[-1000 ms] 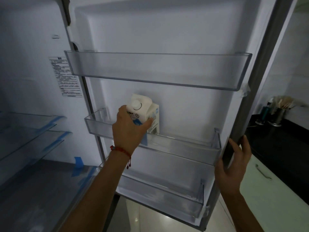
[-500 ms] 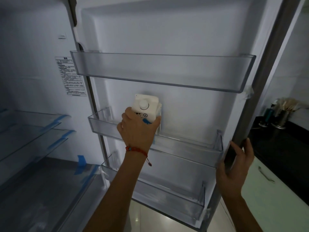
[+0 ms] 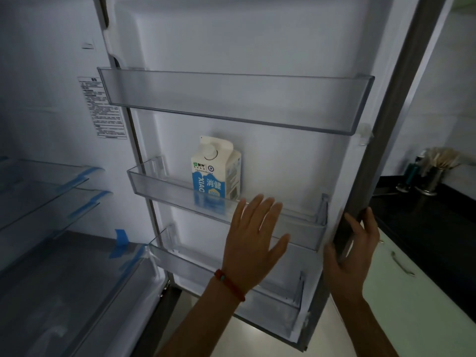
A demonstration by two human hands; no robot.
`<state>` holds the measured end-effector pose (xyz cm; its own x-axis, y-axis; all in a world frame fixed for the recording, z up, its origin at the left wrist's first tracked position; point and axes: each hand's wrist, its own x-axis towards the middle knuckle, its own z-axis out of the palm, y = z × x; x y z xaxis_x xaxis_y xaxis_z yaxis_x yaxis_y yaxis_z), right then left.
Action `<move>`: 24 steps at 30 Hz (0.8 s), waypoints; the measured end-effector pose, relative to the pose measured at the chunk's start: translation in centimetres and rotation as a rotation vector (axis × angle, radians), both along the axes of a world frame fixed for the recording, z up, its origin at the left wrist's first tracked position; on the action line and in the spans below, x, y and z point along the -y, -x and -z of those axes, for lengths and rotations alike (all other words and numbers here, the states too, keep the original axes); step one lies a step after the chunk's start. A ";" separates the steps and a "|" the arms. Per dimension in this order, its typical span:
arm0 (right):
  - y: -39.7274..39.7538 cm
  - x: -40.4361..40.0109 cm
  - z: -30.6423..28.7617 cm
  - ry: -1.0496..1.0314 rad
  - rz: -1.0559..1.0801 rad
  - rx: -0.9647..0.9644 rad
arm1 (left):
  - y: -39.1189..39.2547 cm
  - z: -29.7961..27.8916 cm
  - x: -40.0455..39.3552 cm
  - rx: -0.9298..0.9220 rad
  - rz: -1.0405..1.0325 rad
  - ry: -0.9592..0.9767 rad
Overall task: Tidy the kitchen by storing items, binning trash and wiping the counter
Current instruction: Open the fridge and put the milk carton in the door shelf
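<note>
Grip: right hand [image 3: 353,249] curls its fingers round the outer edge of the fridge door [image 3: 401,104]; left hand [image 3: 253,239] holds nothing, fingers straight and spread, palm facing the door shelves, just in front of the middle shelf, to the right of the carton.
Middle door shelf [image 3: 164,185]: clear plastic, holds one milk carton [image 3: 216,173] near its left half.
Carton: stands upright, long axis vertical, round white cap at the top, blue and white printed face turned outward toward the viewer.
Top door shelf [image 3: 231,99]: clear plastic, nothing visible inside.
Bottom door shelf [image 3: 206,264]: clear plastic, nothing visible inside.
Fridge interior: glass shelves [image 3: 46,186] at left with strips of blue tape.
Counter [image 3: 425,228]: dark, at right, with a metal cup of sticks [image 3: 438,166].
</note>
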<state>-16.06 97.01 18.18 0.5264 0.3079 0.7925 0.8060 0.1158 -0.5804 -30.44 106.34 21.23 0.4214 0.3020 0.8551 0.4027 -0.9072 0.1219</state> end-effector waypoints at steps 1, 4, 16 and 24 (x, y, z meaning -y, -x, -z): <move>-0.1 0.2 0.0 -0.007 -0.006 -0.004 | 0.2 0.1 -0.1 -0.003 0.003 -0.006; -0.6 0.7 0.2 -0.039 -0.003 -0.017 | 0.9 0.0 -0.3 -0.006 0.022 0.012; 3.5 2.6 -1.6 -0.186 -0.058 -0.102 | 7.3 -0.4 1.3 0.060 0.126 0.047; 12.5 5.3 -3.0 -0.247 -0.069 -0.072 | 16.2 -0.6 2.2 0.034 0.151 0.125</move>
